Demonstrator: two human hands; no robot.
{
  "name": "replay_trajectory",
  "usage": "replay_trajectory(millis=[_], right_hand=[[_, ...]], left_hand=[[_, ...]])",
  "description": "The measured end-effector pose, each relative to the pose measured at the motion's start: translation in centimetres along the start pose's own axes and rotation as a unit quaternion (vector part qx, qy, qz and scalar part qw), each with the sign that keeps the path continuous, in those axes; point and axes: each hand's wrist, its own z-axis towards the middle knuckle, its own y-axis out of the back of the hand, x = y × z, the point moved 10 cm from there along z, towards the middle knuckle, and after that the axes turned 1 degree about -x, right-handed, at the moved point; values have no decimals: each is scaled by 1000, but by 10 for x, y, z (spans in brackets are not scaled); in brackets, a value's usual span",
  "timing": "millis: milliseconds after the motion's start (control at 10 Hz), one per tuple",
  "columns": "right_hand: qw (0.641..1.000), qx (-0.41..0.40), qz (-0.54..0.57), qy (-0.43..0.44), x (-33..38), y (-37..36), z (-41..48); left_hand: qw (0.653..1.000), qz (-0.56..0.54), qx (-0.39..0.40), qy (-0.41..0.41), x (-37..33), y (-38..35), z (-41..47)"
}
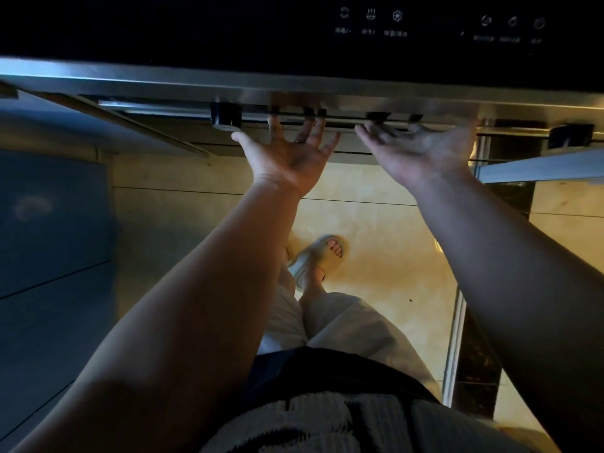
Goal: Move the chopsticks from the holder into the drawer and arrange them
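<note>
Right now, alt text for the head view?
Both bare hands, left hand and right hand, reach palms-up, fingers spread, to the steel handle bar of a dark-fronted appliance drawer. No chopsticks or holder visible.

- One view only, worn on the head, so no second view shares the scene.
- It looks steeply down along the person's own body to the tiled floor and a sandalled foot.
- It faces forward too: the dark control panel fills the top edge, its steel lower edge just below.
- Close in: both forearms stretch from the bottom corners up to that edge.
- Wide-angle, straight lines bow.
</note>
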Motion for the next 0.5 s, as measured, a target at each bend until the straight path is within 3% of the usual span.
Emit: replay_trajectory(millis=[400,500], right_hand=[[998,11,-62,-8,-9,12,-18],[983,7,-183,-14,-13,18,-38]], left_hand=[[993,87,-71,27,11,27,-11],[947,304,-101,11,8,38,-35]])
